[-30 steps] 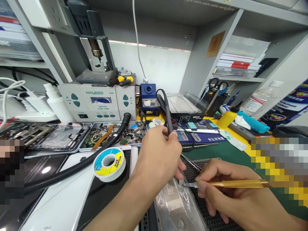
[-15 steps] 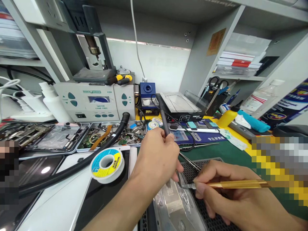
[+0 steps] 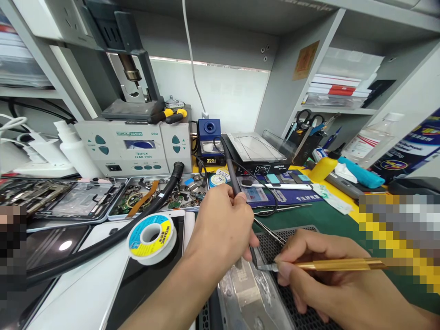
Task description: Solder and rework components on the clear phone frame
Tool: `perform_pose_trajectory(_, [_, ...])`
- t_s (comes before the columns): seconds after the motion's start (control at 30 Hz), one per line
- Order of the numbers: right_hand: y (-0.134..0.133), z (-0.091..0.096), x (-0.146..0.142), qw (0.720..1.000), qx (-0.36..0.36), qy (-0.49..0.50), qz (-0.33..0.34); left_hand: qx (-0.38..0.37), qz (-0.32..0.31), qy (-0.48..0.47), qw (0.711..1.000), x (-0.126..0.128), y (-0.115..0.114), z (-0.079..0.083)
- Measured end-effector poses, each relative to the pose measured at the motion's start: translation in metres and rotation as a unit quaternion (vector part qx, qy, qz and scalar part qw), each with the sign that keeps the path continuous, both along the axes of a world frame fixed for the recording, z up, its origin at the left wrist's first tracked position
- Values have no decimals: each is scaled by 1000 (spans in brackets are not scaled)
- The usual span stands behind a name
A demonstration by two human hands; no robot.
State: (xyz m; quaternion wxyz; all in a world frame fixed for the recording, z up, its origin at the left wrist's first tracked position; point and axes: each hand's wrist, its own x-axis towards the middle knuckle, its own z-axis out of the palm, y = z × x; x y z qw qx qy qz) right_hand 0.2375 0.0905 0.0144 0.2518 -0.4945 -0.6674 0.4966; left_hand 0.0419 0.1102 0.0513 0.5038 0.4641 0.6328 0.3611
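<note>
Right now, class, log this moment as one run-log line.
left hand: holds soldering iron | right hand: holds gold-handled blade | tips: at metal plate

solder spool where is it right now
In the head view, the solder spool lies just left of the left hand, beside the black hose.
</note>
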Motion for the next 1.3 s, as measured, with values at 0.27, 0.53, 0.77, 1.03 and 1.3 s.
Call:
perform_pose_trajectory(0.27, [1, 2, -1, 1000, -21, 6, -2, -2, 8, 2, 1000, 5, 3, 4])
perform_pose_trajectory(0.53, [1, 4, -2, 999, -31, 25, -10, -1, 11, -2, 1000, 7, 2, 6])
perform_pose_trajectory(0.77, [2, 6, -4, 998, -36, 43, -5, -3, 14, 1, 1000, 7, 1, 8])
perform_pose_trajectory(1.03, [2, 7, -6, 997, -55, 45, -4, -3, 17, 2, 1000, 8, 0, 5])
perform_pose_trajectory(1.3, [3, 8, -5, 998, -56, 35, -8, -3, 17, 4, 1000, 8, -2, 6])
